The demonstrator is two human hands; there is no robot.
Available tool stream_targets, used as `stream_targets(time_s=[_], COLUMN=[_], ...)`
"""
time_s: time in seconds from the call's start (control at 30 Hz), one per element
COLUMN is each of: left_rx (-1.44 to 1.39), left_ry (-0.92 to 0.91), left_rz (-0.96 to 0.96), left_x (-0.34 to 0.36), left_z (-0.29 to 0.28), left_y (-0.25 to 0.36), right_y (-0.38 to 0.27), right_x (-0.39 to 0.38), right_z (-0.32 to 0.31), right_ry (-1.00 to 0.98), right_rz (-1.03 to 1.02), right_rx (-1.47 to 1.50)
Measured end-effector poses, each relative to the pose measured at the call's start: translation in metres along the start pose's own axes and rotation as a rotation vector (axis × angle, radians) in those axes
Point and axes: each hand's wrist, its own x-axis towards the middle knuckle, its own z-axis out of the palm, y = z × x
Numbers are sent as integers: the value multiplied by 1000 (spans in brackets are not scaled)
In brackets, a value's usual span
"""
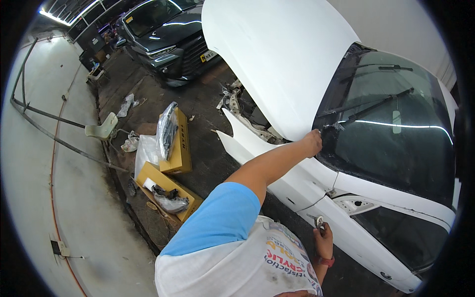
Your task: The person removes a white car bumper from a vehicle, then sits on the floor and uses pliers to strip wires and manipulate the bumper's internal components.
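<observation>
Hands first: our left hand [312,142] is stretched out at the end of a bare forearm toward two o'clock, its fingers curled shut at the rear corner of the raised white hood [277,54], where the hood edge meets the base of the windscreen [396,133]; whether it grips anything there we cannot tell, since the knuckles hide the contact; our right hand [322,237] sits low at about five o'clock, close to our body, fingers closed round a small round silvery tool [319,221] whose head pokes up above the thumb; a red band circles that wrist; the tool's head lies just beside the white fender [297,183], near the front edge of the door.

Outward from the hands, the white car fills the right half; two dark wiper arms [376,106] lie across the glass at three o'clock from the left hand; the open engine bay [247,111] shows at eleven o'clock of that hand, under the hood.

At nine o'clock, on the dark floor [208,163], lie two yellow cardboard boxes [180,143], one carrying a part wrapped in clear plastic, the other holding dark parts and plastic bags; a pale plastic chair [103,128] stands beyond them; a dark grey car [166,34] is parked at twelve o'clock.
</observation>
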Motion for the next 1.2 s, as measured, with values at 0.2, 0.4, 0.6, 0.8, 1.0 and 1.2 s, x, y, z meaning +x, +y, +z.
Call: stream_targets(time_s=[0.2, 0.4, 0.6, 0.8, 1.0, 1.2], left_rx=[2, 4, -53, -76, -35, 46], left_ry=[19, 75, 188, 157, 75, 7], left_rz=[-6, -45, -50, 3, 13, 19], left_x=[8, 23, 22, 8, 2, -4], left_z=[5, 31, 27, 29, 15, -5], left_y=[5, 7, 9, 3, -3, -3], right_y=[-11, -8, -8, 6, 10, 11], right_x=[1, 3, -1, 2, 0, -1], right_z=[0, 3, 0, 1, 8, 6], right_ry=[-39, -63, -35, -88, -61, -42], right_rz=[18, 15, -27, -106, -91, -76], right_rx=[-26, 0, -109, 24, 123, 47])
